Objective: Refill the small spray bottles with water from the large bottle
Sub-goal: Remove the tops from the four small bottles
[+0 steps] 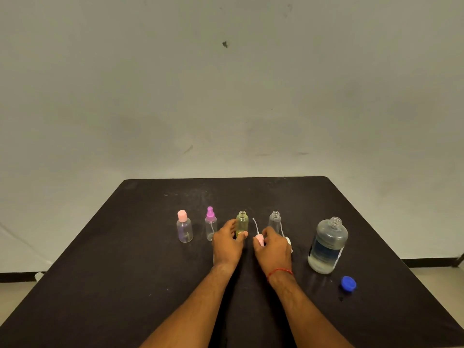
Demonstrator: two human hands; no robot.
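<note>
Left hand (227, 244) grips yellow bottle (242, 223) at base; right hand (272, 247) pinches pink spray head (259, 240).

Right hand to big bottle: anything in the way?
Only the white sprayer, lying just beside the right hand, between it and the big bottle. The hand also grips the pink sprayer, so it isn't free yet.

I see a left-to-right row on the table (125, 272): capped bottle (184, 228), sprayer-topped bottle (211, 226), first open bottle (242, 222), second open bottle (275, 221), then large bottle (327, 246) nearer me, loose cap (348, 283) in front-right of it, detached sprayer (259, 239) between the open bottles, other sprayer (288, 241) just right of the second.
</note>
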